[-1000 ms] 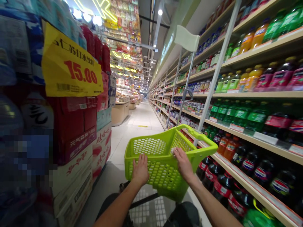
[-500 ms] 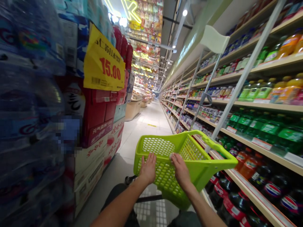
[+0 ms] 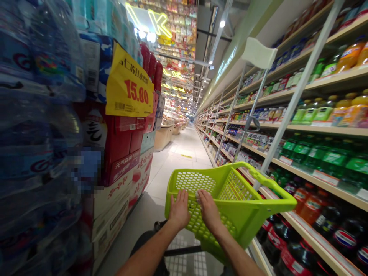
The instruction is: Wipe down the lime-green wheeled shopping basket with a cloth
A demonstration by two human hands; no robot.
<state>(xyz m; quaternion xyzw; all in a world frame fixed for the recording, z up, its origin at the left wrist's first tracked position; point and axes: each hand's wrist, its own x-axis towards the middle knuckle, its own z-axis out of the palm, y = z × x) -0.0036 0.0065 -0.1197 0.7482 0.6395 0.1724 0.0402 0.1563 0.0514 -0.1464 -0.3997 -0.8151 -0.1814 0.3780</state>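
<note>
My left hand (image 3: pixel 179 210) lies on the near rim of a bright green shopping cart basket (image 3: pixel 247 209), fingers stretched forward over the edge. Close beside it, my right hand (image 3: pixel 209 211) rests on the same rim with its fingers pressed together. A small white thing (image 3: pixel 197 196), perhaps a crumpled tissue, shows between its thumb and index finger; its kind is not clear. The basket has perforated walls, and no goods show in its visible part. Its lower frame shows below my forearms.
Shelves of bottled drinks (image 3: pixel 322 153) line the right side, with a white-topped metal stand (image 3: pixel 258 53) against them. Stacked cartons (image 3: pixel 123 153) and wrapped water bottles (image 3: pixel 37 126) rise on the left under a yellow price sign (image 3: pixel 130 86). A pale tiled aisle (image 3: pixel 184 147) runs ahead.
My right hand has slid left along the rim towards my left hand, the white thing moving with it. The basket sits slightly further right and lower in view.
</note>
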